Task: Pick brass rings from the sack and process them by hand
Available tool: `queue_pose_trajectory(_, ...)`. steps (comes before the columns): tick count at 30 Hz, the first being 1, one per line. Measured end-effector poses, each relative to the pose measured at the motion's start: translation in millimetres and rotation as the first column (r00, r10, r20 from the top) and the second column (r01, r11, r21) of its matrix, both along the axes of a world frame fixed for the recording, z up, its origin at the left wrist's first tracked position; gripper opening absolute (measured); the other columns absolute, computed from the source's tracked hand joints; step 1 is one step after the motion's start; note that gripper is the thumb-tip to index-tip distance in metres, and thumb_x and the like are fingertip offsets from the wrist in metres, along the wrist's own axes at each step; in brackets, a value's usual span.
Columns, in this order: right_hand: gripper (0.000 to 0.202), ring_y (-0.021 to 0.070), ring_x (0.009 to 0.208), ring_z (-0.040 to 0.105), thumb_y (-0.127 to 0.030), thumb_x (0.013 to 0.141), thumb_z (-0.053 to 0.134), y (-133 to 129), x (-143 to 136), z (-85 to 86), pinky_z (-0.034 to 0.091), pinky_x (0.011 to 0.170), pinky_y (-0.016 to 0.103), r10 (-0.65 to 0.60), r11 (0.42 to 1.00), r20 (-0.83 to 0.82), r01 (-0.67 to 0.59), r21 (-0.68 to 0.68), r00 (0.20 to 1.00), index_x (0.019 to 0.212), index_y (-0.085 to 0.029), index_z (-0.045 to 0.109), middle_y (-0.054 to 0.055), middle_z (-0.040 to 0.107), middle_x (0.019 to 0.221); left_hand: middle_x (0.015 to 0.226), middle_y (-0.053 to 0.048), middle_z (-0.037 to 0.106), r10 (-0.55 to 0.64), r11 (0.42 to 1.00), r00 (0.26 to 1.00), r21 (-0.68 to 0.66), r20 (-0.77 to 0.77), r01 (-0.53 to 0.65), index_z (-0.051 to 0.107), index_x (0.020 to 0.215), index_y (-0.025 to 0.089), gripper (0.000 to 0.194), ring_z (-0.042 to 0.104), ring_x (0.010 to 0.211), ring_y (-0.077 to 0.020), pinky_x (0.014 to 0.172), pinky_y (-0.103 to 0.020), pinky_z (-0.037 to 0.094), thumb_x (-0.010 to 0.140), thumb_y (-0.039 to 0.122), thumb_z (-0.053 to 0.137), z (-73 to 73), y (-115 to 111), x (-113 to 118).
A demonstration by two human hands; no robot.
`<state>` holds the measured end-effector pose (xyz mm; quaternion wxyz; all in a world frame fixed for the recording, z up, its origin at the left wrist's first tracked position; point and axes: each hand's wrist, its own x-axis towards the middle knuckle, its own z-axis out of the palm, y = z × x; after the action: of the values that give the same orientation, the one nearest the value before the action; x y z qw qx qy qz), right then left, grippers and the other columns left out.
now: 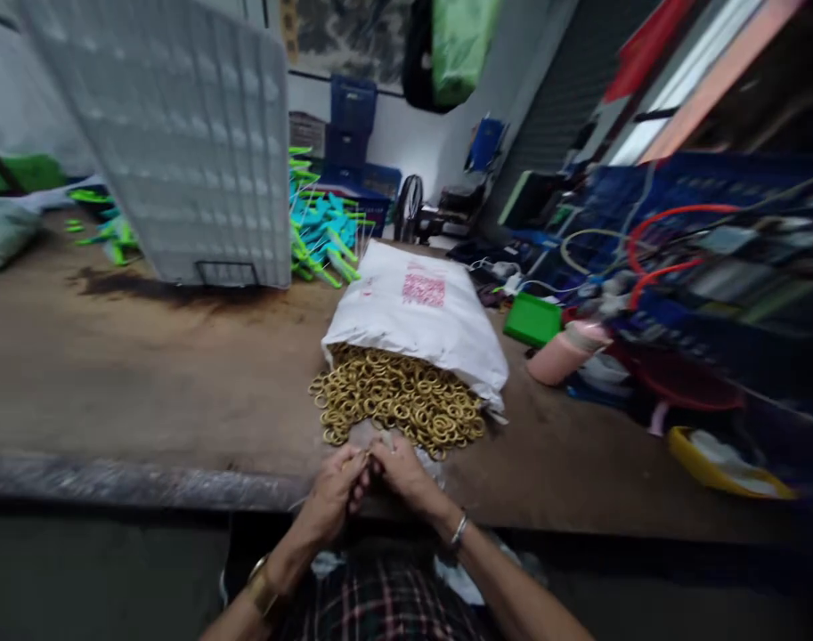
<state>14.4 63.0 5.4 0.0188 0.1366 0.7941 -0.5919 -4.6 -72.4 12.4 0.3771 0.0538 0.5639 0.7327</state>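
A heap of brass-coloured rings (pixel 396 401) spills out of a white sack (pixel 419 312) lying on the brown worktable (pixel 145 374). My left hand (pixel 336 500) and my right hand (pixel 401 472) meet at the table's front edge, just in front of the heap, fingertips pressed together. Something small sits between the fingers, probably a ring, but it is too blurred to tell. A white scrap lies under my right hand.
A grey perforated tray (pixel 179 133) stands upright at the back left, with green and blue plastic clips (pixel 322 231) behind it. A pink bottle (pixel 566 352), a green box (pixel 532 319), a yellow bowl (pixel 719 463) and tangled cables (pixel 666 240) crowd the right side. Blue crates (pixel 353 120) are stacked at the back.
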Motion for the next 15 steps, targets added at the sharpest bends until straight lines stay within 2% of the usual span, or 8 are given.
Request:
queue_pose_trajectory(3, 0.025, 0.0086, 0.049, 0.037, -0.032, 0.078, 0.040, -0.6, 1.9, 4.3, 0.033, 0.052, 0.021, 0.011, 1.000, -0.037, -0.011, 0.017, 0.999, 0.057, -0.019, 0.043, -0.005, 0.040, 0.050, 0.055, 0.007, 0.044, 0.056, 0.997, 0.997, 0.056, 0.060, -0.060, 0.048, 0.074, 0.017, 0.038, 0.033, 0.040, -0.0028, 0.037, -0.015, 0.022, 0.070, 0.053, 0.060, 2.8, -0.4, 1.4)
queue_pose_trajectory(6, 0.025, 0.0103, 0.053, 0.040, -0.033, 0.081, 0.039, 0.0, 6.3, 10.2, 0.033, 0.054, 0.022, 0.047, 0.981, -0.089, -0.029, 0.190, 0.995, 0.062, -0.019, 0.047, -0.004, 0.044, 0.055, 0.056, 0.007, 0.047, 0.114, 0.987, 0.992, 0.103, 0.053, -0.119, 0.046, 0.073, 0.018, 0.037, 0.035, 0.040, -0.0032, 0.036, -0.015, 0.024, 0.071, 0.053, 0.060, 2.1, -2.5, 4.6)
queue_pose_trajectory(8, 0.025, 0.0114, 0.055, 0.042, -0.032, 0.083, 0.038, 0.3, 10.1, 13.2, 0.032, 0.055, 0.023, 0.113, 0.935, -0.115, -0.067, 0.348, 0.987, 0.066, -0.019, 0.049, -0.002, 0.047, 0.058, 0.057, 0.006, 0.048, 0.128, 0.985, 0.992, 0.113, 0.020, -0.130, 0.046, 0.074, 0.018, 0.035, 0.036, 0.041, -0.0032, 0.036, -0.015, 0.024, 0.073, 0.051, 0.058, -0.1, -4.4, 6.1)
queue_pose_trajectory(10, 0.021, 0.0119, 0.056, 0.043, -0.025, 0.083, 0.037, -0.2, 14.1, 14.7, 0.030, 0.055, 0.023, 0.194, 0.864, -0.101, -0.122, 0.488, 0.976, 0.068, -0.019, 0.051, -0.001, 0.049, 0.059, 0.059, 0.006, 0.049, 0.127, 0.986, 0.992, 0.112, -0.018, -0.125, 0.046, 0.075, 0.018, 0.033, 0.037, 0.042, -0.0030, 0.037, -0.014, 0.025, 0.075, 0.049, 0.058, -2.2, -6.2, 6.5)
queue_pose_trajectory(15, 0.019, 0.0126, 0.059, 0.048, -0.009, 0.074, 0.039, -3.8, 19.8, 14.0, 0.030, 0.057, 0.024, 0.312, 0.714, -0.040, -0.207, 0.669, 0.949, 0.078, -0.019, 0.055, 0.001, 0.057, 0.065, 0.059, 0.006, 0.050, 0.109, 0.991, 0.991, 0.084, -0.074, -0.102, 0.046, 0.076, 0.018, 0.035, 0.035, 0.041, -0.0030, 0.037, -0.015, 0.024, 0.075, 0.051, 0.056, -4.6, -8.4, 5.2)
